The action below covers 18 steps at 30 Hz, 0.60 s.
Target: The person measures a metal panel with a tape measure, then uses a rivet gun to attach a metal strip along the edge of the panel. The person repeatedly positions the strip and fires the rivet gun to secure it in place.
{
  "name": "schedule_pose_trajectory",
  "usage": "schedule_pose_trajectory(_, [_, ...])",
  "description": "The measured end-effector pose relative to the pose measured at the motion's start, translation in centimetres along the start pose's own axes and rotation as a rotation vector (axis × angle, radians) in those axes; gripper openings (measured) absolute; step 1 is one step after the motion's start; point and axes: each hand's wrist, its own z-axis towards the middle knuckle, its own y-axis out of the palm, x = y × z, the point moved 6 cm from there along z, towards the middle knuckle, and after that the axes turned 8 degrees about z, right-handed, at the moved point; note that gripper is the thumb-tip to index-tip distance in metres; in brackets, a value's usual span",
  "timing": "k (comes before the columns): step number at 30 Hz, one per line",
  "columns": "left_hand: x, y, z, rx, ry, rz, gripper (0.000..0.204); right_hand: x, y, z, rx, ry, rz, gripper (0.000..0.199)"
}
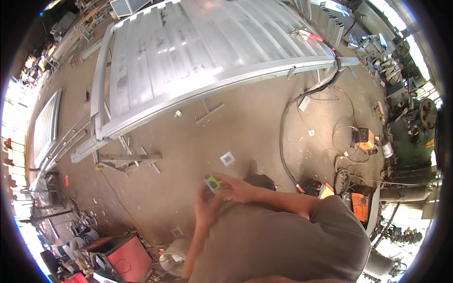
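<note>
A small green and black object [213,182], about as big as a tape measure, sits between my two hands in front of my body. My right hand [232,187] has its fingers curled over the upper and right side of it. From below and the left, my left hand [206,202] closes on it with bent fingers. Its exact kind is too small to make out. Beyond the hands lies a large ribbed metal panel [188,61] in a metal frame [212,79], raised above the floor; neither hand touches it.
A welding torch [309,35] lies on the panel's far right, its black cable [281,137] looping down to a machine [312,187] by my right side. Orange machines [364,138] stand at right. Metal supports [127,158] are under the frame's left corner. A red box [130,259] stands lower left.
</note>
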Motion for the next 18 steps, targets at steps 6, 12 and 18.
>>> schedule_pose_trajectory(6, [9.4, 16.3, 8.2, -0.277, -0.121, 0.142, 0.058, -4.6, -19.1, -8.6, 0.2, 0.04, -0.106, 0.072])
schedule_pose_trajectory(12, [19.4, 31.5, 15.5, -0.376, 0.224, 0.408, 0.035, -8.6, -32.2, -16.6, 0.388, -0.139, -0.147, 0.067])
schedule_pose_trajectory(18, [24.8, 45.0, 22.5, -0.532, 0.38, 0.335, 0.021, -11.0, -43.3, -20.9, 0.659, -0.139, -0.195, 0.056])
